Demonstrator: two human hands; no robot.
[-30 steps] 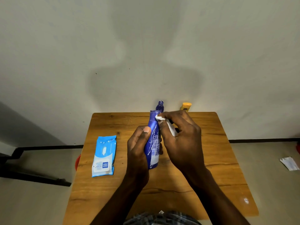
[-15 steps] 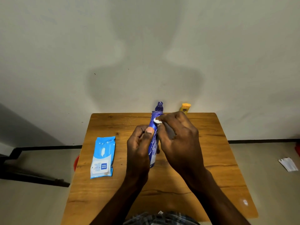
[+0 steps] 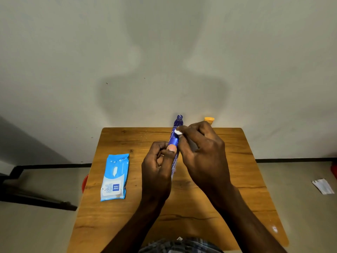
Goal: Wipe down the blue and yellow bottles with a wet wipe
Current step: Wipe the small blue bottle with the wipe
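My left hand (image 3: 156, 172) grips the blue bottle (image 3: 174, 139); right fingers (image 3: 184, 129) pinch the wipe (image 3: 177, 132). Wet plastic could slip from my hold.

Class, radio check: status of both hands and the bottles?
Left hand grips blue bottle. Right hand presses wet wipe near its top. Yellow bottle behind, untouched. Nothing blocking.

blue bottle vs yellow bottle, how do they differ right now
The blue bottle is held up between the left hand and the right hand, with a white wipe pressed to it; the yellow bottle is untouched at the table's far edge. The blue bottle shows most of its length; only the yellow bottle's top shows.
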